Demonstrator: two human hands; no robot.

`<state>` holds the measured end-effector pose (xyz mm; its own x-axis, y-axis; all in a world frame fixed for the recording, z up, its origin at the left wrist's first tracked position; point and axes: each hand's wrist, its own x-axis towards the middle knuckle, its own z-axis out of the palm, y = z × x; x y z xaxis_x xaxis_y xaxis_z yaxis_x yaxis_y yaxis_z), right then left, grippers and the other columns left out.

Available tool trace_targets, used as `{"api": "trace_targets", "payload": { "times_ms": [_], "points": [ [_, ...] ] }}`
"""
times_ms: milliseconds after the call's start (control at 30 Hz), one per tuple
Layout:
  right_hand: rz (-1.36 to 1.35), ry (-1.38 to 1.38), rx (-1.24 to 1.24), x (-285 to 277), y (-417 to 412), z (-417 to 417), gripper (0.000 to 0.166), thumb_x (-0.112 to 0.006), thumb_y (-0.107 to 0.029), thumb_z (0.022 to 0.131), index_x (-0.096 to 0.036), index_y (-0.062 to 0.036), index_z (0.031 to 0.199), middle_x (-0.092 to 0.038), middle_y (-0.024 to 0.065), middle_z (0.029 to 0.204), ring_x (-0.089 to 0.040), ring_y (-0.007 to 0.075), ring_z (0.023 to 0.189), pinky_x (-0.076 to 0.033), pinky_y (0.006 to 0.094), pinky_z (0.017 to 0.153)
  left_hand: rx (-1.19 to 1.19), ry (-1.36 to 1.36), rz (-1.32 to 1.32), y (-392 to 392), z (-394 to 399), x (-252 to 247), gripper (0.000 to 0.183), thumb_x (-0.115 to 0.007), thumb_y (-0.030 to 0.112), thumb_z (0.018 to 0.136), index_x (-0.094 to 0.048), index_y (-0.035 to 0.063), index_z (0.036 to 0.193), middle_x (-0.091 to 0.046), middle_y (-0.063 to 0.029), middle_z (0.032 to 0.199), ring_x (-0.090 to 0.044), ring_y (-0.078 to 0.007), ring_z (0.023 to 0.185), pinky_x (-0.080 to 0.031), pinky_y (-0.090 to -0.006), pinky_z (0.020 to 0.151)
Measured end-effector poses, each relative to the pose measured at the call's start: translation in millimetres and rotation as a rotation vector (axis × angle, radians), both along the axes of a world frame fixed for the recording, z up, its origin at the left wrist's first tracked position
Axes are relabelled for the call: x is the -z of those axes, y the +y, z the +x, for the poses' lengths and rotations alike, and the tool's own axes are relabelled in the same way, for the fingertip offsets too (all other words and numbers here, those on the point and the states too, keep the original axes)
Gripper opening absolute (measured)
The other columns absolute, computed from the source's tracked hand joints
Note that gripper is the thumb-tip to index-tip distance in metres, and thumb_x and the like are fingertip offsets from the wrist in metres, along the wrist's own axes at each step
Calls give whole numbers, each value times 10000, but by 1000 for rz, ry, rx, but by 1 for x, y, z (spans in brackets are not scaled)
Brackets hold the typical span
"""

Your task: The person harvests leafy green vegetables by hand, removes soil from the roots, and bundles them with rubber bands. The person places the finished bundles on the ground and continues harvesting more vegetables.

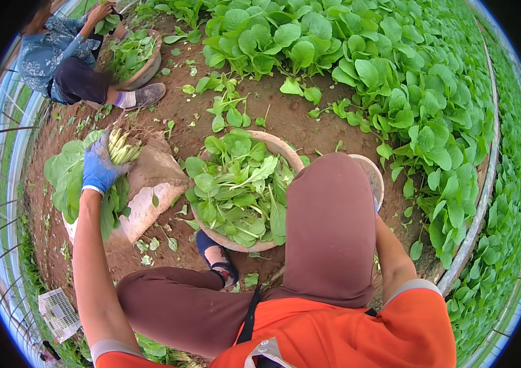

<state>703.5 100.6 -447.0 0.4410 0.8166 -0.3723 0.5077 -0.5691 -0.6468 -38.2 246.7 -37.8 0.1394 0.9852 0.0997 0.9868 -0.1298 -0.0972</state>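
Observation:
My left hand (pixel 99 164), in a blue-coated glove, grips a bunch of leafy greens (pixel 68 172) around its pale stems. The roots point away from me and the broad leaves hang to the left, over a dirt-stained sack (pixel 159 165) laid on the soil. Between the sack and my right knee stands a round basin (pixel 283 146) heaped with loose green leaves (pixel 242 193). My right hand is out of view behind that knee; only the forearm shows. Beside the knee, part of a pale round object (pixel 370 175) is visible, the rest hidden.
Another person (pixel 58 55) sits at the upper left, holding greens beside a second leaf-filled basin (pixel 152 64). Dense growing greens (pixel 407 92) cover the right, with a pale pipe-like edge (pixel 467 248) along them. A white plastic crate (pixel 59 314) lies lower left. Fallen leaves litter the soil.

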Motion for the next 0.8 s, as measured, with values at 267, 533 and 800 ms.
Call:
{"api": "trace_targets", "payload": {
  "times_ms": [267,533,800],
  "points": [
    [-120,-493,-368,-41,37,-59,313,-465,-298,884,-587,-91,1084,-632,215,999,-610,391,914,-481,450,783,-78,64,8,-15,-2,-10,1011,-798,471,539,-372,38,1348,-574,-199,1125,-546,-351,1027,-397,-414,940],
    [-100,-412,-397,-61,39,-62,250,-523,-263,842,-589,-94,1014,-636,211,976,-616,381,904,-473,471,769,-110,0,14,-20,-9,-9,986,-810,451,536,-389,58,1336,-588,-188,1106,-549,-360,1009,-420,-407,923],
    [-46,-376,-374,-35,45,-49,306,-403,-277,940,-579,-113,1131,-611,249,1037,-591,395,968,-467,449,831,-59,-2,22,-14,-2,-15,963,-810,450,545,-392,95,1337,-589,-183,1103,-546,-359,1010,-409,-412,928]
  ]
}}
